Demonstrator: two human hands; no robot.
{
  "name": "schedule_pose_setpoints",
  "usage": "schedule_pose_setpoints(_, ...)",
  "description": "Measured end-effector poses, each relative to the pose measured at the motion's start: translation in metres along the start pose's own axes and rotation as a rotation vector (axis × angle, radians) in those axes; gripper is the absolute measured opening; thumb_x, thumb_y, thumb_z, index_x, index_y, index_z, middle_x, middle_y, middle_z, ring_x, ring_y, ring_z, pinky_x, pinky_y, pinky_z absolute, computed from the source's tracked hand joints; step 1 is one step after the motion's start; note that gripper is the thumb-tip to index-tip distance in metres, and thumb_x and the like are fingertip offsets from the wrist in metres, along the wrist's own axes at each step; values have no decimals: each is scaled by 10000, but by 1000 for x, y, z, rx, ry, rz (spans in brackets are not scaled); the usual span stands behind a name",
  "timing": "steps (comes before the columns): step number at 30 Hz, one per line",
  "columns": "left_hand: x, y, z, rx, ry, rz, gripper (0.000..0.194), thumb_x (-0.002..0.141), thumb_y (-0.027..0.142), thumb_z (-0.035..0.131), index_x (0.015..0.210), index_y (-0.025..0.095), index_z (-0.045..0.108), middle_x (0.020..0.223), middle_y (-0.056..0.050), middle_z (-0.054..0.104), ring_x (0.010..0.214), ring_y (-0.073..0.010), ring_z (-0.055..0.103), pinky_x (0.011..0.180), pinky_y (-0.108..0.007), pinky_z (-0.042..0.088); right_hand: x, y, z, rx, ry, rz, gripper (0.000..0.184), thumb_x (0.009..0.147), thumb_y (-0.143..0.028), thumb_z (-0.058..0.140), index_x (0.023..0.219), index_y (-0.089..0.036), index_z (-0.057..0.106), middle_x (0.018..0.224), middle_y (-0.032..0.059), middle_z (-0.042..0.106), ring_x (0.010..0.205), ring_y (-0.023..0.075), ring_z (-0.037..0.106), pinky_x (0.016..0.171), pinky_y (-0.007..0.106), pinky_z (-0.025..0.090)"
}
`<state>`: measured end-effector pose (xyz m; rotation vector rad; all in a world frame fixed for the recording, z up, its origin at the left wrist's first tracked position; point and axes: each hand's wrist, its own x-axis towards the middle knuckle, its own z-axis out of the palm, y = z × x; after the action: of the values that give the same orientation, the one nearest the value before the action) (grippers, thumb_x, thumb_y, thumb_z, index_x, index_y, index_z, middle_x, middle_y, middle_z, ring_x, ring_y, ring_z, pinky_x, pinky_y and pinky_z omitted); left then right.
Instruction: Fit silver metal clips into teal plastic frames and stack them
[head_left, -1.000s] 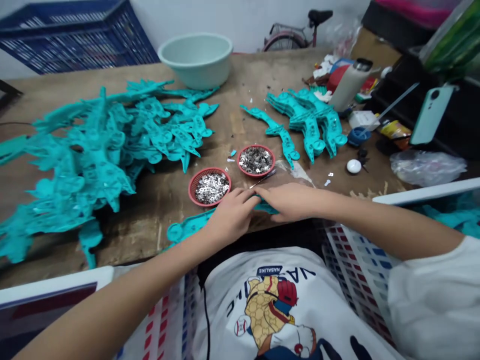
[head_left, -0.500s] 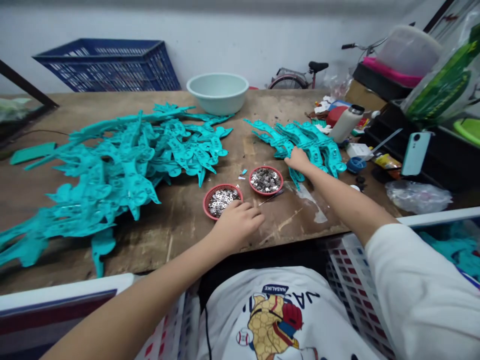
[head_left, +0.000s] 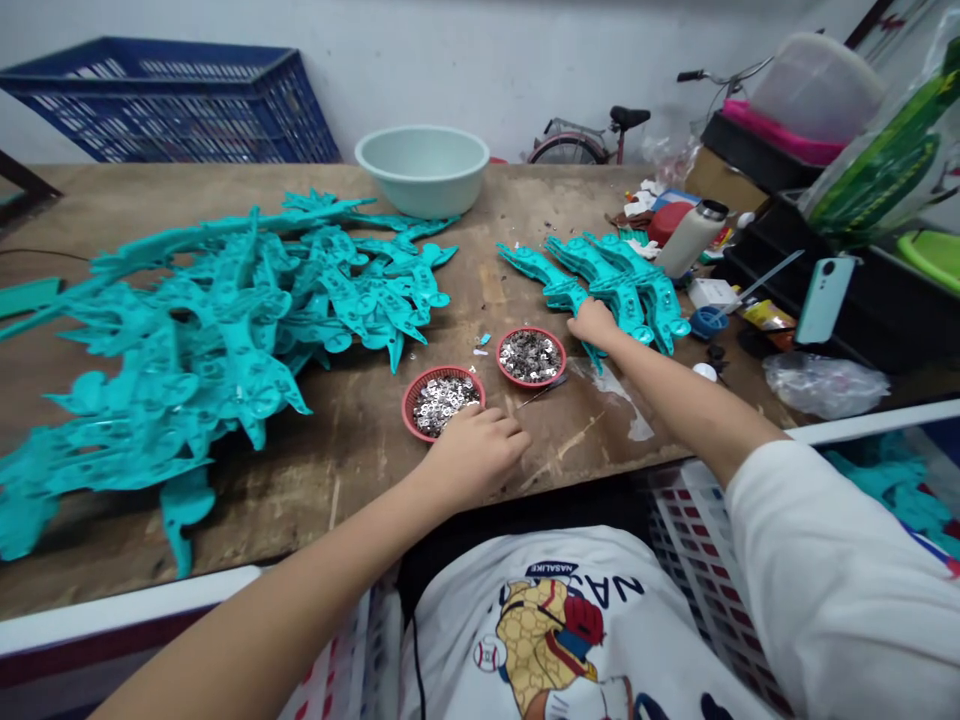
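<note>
My right hand reaches out to the small pile of teal plastic pieces at the right of the table. Its fingers close over one teal piece at the pile's near edge. My left hand rests on the wooden table with its fingers curled and nothing in it. It lies just in front of a red dish of silver metal bits. A second red dish of metal bits stands between my two hands. A thin metal tool lies beside it.
A large heap of teal pieces covers the table's left half. A pale green basin and a blue crate stand at the back. A bottle, a phone and clutter fill the right side. White crates flank my lap.
One second ago both hands held a teal piece at the table's front edge. My right hand then carried it to the right pile and stays there. My left hand stayed near the dish.
</note>
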<state>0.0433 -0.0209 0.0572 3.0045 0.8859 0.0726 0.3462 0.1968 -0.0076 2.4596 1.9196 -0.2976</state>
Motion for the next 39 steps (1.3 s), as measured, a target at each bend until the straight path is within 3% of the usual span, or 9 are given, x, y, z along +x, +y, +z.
schedule_pose_setpoints(7,-2,-3,2,-7,-6,-12,91,1093,226,714,1031,204,777,1033,-56,854,955,-254,763,774,-419,434,2,-6,10,-8,22,28,697,1113,-224,591,1678,137,400,1616,433,531,1520,412,573,1263,428,450)
schedule_pose_setpoints(13,-4,-6,4,26,21,-162,169,1129,220,650,1027,197,782,1040,-66,868,972,-262,774,838,-438,446,2,-2,7,5,40,18,678,1121,-206,553,1683,133,384,1616,426,539,1542,415,557,1282,435,426)
schedule_pose_setpoints(20,-1,0,11,24,-53,-232,231,1158,230,604,1024,196,789,1062,-66,868,1011,-274,788,852,-460,467,-9,-2,11,-25,11,-1,725,1129,-236,576,1721,124,360,1662,430,512,1534,433,603,1265,432,469)
schedule_pose_setpoints(25,-2,0,15,36,-67,-240,274,1162,257,600,971,192,785,1026,-82,858,980,-262,787,819,-424,466,-36,-8,-16,-61,17,-85,896,1128,-389,680,1755,127,303,1679,458,499,1561,499,573,1258,496,488)
schedule_pose_setpoints(29,0,-16,5,71,-50,-319,267,1166,312,577,1096,200,810,1094,-106,861,1076,-285,788,861,-415,519,-108,-5,-58,-137,-38,-355,581,1168,-489,598,1525,-37,683,1433,314,762,1360,472,737,1071,484,589)
schedule_pose_setpoints(32,13,-55,-7,113,-3,-533,341,1156,346,551,1350,199,790,1352,-154,837,1264,-334,753,971,-438,565,-174,10,-79,-116,-140,-555,528,1149,-577,614,1507,-217,759,1342,184,850,1223,441,810,894,457,606)
schedule_pose_setpoints(34,24,-93,-15,143,83,-762,555,1127,384,584,1641,183,635,1657,-201,690,1494,-405,636,1113,-503,556,-206,22,-79,-60,-235,-648,527,1127,-555,662,1543,-247,765,1324,145,868,1206,416,823,896,461,604)
schedule_pose_setpoints(37,35,-153,-23,63,200,-1257,921,1101,436,619,1882,137,234,1944,-277,275,1755,-479,317,1326,-599,406,-223,36,-64,115,-386,-711,501,1106,-478,706,1511,-196,797,1255,132,885,1142,356,840,945,448,612)
schedule_pose_setpoints(39,36,-181,-27,-62,192,-1472,936,1097,440,633,1875,125,219,1926,-340,248,1730,-501,348,1332,-625,375,-218,41,-52,231,-440,-721,499,1094,-437,719,1490,-145,802,1264,144,882,1127,333,841,973,435,619)
